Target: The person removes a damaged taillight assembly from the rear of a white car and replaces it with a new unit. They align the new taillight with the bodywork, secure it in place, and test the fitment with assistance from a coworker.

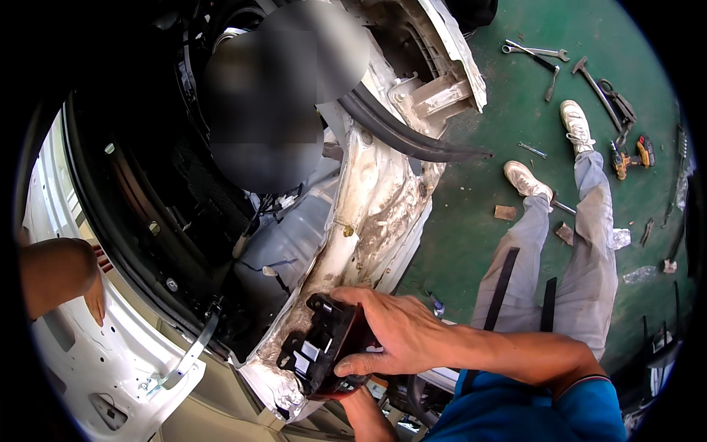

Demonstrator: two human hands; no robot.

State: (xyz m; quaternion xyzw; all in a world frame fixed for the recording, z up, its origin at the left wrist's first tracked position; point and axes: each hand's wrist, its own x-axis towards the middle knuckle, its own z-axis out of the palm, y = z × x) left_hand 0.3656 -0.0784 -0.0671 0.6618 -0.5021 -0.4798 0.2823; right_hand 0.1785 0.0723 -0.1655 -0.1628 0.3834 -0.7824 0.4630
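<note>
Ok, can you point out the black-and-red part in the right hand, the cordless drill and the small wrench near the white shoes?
Black-and-red part [333, 355]: head view, on its black housing.
Cordless drill [628, 159]: head view, on its body.
Small wrench [532, 150]: head view, mid-shaft.

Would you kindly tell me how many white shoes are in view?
2: one white shoe above and left of the orange and black drill, the other just below the small silver wrench.

Gap between car body [394, 199] and legs [508, 283], black strip [394, 131] jutting
</note>
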